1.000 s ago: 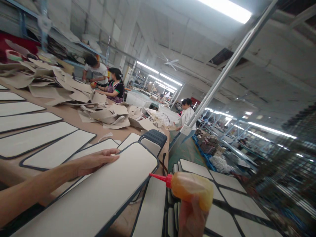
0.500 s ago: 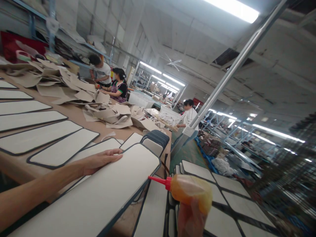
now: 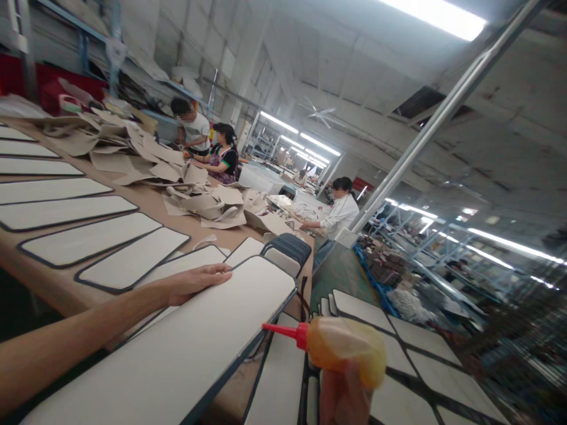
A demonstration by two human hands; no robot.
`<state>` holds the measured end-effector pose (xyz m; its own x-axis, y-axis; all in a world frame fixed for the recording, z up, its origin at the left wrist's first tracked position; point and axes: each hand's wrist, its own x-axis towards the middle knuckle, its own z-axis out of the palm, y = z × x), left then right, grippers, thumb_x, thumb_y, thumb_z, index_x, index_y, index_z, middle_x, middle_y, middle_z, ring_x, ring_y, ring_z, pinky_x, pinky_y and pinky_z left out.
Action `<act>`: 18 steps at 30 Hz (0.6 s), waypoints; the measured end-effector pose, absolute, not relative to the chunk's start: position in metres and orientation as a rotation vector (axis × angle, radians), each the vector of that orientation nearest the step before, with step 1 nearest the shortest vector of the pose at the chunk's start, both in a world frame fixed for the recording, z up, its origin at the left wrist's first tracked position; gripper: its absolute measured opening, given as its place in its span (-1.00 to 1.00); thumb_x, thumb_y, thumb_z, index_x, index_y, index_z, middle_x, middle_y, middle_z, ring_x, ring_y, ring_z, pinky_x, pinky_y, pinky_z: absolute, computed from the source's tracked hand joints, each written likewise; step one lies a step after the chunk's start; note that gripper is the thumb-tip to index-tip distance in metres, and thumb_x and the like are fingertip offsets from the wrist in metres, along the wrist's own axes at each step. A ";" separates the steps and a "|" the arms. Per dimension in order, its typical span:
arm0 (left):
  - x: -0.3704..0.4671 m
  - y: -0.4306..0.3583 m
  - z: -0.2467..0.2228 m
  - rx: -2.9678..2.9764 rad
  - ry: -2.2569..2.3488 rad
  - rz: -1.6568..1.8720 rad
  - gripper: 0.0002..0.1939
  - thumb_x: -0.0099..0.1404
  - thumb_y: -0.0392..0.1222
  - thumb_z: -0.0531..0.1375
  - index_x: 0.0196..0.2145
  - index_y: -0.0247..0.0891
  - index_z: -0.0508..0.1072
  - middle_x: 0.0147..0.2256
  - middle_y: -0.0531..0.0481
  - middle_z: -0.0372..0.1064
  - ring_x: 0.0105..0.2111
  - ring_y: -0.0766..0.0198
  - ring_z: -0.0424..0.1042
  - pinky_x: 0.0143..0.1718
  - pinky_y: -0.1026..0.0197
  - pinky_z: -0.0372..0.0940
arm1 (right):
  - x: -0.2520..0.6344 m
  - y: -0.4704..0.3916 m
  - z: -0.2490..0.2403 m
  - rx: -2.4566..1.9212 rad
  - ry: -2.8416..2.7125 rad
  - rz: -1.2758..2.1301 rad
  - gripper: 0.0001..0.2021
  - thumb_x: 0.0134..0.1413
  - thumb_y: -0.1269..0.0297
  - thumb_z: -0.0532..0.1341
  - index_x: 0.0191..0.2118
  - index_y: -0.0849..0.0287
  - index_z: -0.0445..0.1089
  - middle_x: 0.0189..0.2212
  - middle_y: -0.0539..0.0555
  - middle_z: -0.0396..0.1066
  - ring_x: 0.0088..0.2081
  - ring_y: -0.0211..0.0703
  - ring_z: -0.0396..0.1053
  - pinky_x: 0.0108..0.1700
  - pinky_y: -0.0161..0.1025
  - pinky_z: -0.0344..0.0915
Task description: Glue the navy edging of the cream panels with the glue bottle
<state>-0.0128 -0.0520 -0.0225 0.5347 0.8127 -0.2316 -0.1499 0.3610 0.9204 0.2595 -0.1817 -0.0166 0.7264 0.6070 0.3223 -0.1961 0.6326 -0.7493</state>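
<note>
- Left hand (image 3: 197,283), grasping the long left edge of a large pale panel (image 3: 186,348) with a dark rim; underside of the grip hidden.
- Right hand (image 3: 343,394), wrapped around an amber squeeze bottle (image 3: 348,347) lying nearly level, red nozzle (image 3: 286,332) pointing left.
- Nozzle tip at the panel's right-hand edge, short of the far corner; contact hard to tell.
- For a neat job, probably best: panel steady, nozzle close to the rim, light even squeeze, no drips on the pale face.
- Panel slanting across the foreground, partly over a brown table (image 3: 150,203).
- Round about: similar panels (image 3: 95,236) spread to the left, dark-edged stack (image 3: 287,251) just beyond the far end, further panels (image 3: 398,389) low on the right.
- Farther off: heaped beige pieces (image 3: 137,153), co-worker in white (image 3: 343,212).
</note>
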 end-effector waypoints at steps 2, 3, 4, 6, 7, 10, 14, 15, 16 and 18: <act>-0.013 -0.049 -0.026 1.012 0.747 0.708 -0.45 0.02 0.10 0.37 -0.19 -0.25 0.26 -0.36 0.06 0.41 -0.43 0.30 0.41 -0.44 0.30 0.33 | 0.260 -0.182 -0.019 -0.762 -0.555 0.513 -0.46 -0.35 0.13 0.47 -0.12 0.08 0.43 -0.19 0.00 0.50 -0.24 -0.16 0.46 -0.29 -0.35 0.45; -0.013 -0.047 -0.027 1.011 0.732 0.710 -0.47 0.04 0.09 0.37 -0.20 -0.26 0.26 -0.36 0.06 0.42 -0.43 0.30 0.41 -0.45 0.30 0.33 | 0.259 -0.182 -0.019 -0.770 -0.535 0.527 -0.44 -0.39 0.13 0.48 -0.13 0.07 0.44 -0.19 -0.01 0.50 -0.24 -0.16 0.47 -0.28 -0.35 0.45; -0.013 -0.047 -0.027 1.010 0.725 0.713 -0.48 0.05 0.08 0.36 -0.21 -0.26 0.26 -0.37 0.06 0.42 -0.44 0.31 0.41 -0.45 0.30 0.32 | 0.259 -0.182 -0.020 -0.775 -0.524 0.533 -0.42 -0.42 0.13 0.49 -0.12 0.06 0.44 -0.20 -0.03 0.50 -0.24 -0.16 0.47 -0.28 -0.34 0.45; -0.011 -0.047 -0.024 1.002 0.737 0.725 -0.47 0.00 0.08 0.39 -0.25 -0.28 0.27 -0.41 0.07 0.41 -0.47 0.32 0.39 -0.48 0.31 0.32 | 0.259 -0.182 -0.020 -0.780 -0.539 0.532 -0.40 -0.42 0.12 0.49 -0.10 0.05 0.43 -0.20 -0.05 0.50 -0.24 -0.16 0.47 -0.25 -0.33 0.46; -0.010 -0.047 -0.021 0.998 0.750 0.734 -0.46 -0.03 0.09 0.40 -0.27 -0.28 0.27 -0.43 0.08 0.41 -0.49 0.33 0.38 -0.50 0.32 0.31 | 0.258 -0.183 -0.019 -0.780 -0.559 0.525 -0.41 -0.39 0.11 0.48 -0.10 0.04 0.42 -0.20 -0.05 0.50 -0.23 -0.17 0.46 -0.25 -0.34 0.45; -0.005 -0.049 -0.013 0.982 0.779 0.756 -0.41 -0.14 0.10 0.44 -0.32 -0.28 0.28 -0.49 0.10 0.39 -0.54 0.34 0.36 -0.54 0.33 0.30 | 0.257 -0.185 -0.018 -0.779 -0.617 0.512 -0.46 -0.33 0.10 0.46 -0.11 0.06 0.43 -0.17 -0.02 0.49 -0.21 -0.16 0.46 -0.27 -0.36 0.44; 0.000 -0.047 -0.008 0.967 0.783 0.772 -0.41 -0.19 0.08 0.46 -0.34 -0.27 0.29 -0.48 0.08 0.42 -0.53 0.32 0.39 -0.53 0.32 0.31 | 0.258 -0.188 -0.017 -0.778 -0.606 0.526 -0.40 -0.41 0.09 0.48 -0.10 0.05 0.43 -0.21 -0.04 0.50 -0.25 -0.16 0.47 -0.28 -0.37 0.45; 0.001 -0.047 -0.008 0.964 0.781 0.778 -0.40 -0.20 0.07 0.47 -0.34 -0.27 0.29 -0.48 0.08 0.42 -0.53 0.32 0.39 -0.53 0.32 0.32 | 0.259 -0.189 -0.017 -0.778 -0.609 0.529 -0.40 -0.40 0.09 0.48 -0.09 0.05 0.43 -0.23 -0.05 0.50 -0.26 -0.17 0.47 -0.30 -0.38 0.45; 0.001 -0.047 -0.008 0.962 0.780 0.786 -0.40 -0.21 0.07 0.47 -0.34 -0.27 0.29 -0.48 0.08 0.42 -0.54 0.32 0.39 -0.54 0.32 0.32 | 0.259 -0.190 -0.017 -0.777 -0.613 0.530 -0.41 -0.39 0.09 0.47 -0.09 0.05 0.43 -0.24 -0.05 0.51 -0.28 -0.17 0.47 -0.31 -0.38 0.45; 0.002 -0.047 -0.007 0.956 0.783 0.805 -0.39 -0.23 0.07 0.48 -0.35 -0.27 0.29 -0.49 0.08 0.42 -0.54 0.33 0.39 -0.54 0.32 0.32 | 0.260 -0.192 -0.016 -0.775 -0.606 0.536 -0.41 -0.39 0.11 0.47 -0.10 0.06 0.43 -0.24 -0.01 0.51 -0.30 -0.15 0.48 -0.33 -0.35 0.46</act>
<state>0.0021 -0.0467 -0.0074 0.4754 0.8547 -0.2082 -0.2322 0.3502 0.9074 0.2599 -0.1923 -0.0160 0.7056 0.6418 0.3004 -0.2192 0.6008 -0.7687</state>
